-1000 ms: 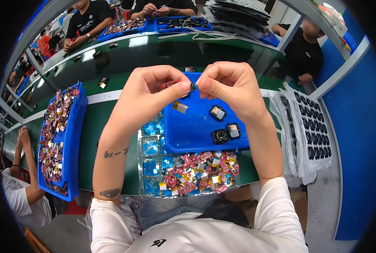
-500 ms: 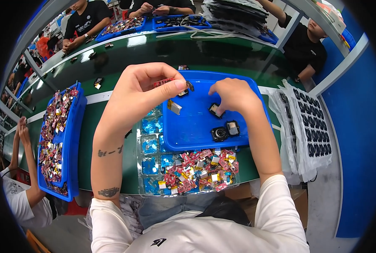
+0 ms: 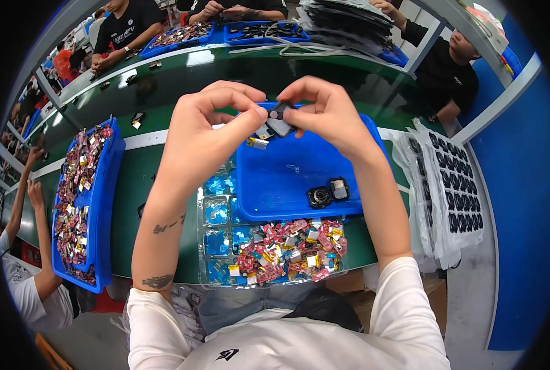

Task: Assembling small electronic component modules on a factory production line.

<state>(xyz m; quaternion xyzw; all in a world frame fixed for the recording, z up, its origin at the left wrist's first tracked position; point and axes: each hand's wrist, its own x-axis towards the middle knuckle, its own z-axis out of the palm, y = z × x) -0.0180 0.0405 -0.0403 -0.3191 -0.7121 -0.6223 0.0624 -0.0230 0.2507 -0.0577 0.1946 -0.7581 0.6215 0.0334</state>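
Observation:
Above the far edge of the blue tray (image 3: 265,203), my two hands meet fingertip to fingertip. My right hand (image 3: 324,114) pinches a dark, rounded-square watch case (image 3: 281,127). My left hand (image 3: 210,126) is closed at the case's left side. From under its fingers hangs a small silver battery (image 3: 257,143) with a yellow end; the part it joins is mostly hidden. In the tray lie a black watch case with a round back (image 3: 318,197) and, touching it, another case piece with a grey inside (image 3: 338,189).
In front of the tray, a clear compartmented tray (image 3: 216,211) holds blue film pieces and a heap of red circuit boards (image 3: 287,250) with batteries. Another blue bin (image 3: 105,246) of boards stands left. Stacked trays of black parts (image 3: 456,185) stand right. Co-workers sit across the green belt (image 3: 182,77).
My right hand has lifted a watch case from the tray and brought it up and left to my left hand. The red board seen in my left fingers is now hidden.

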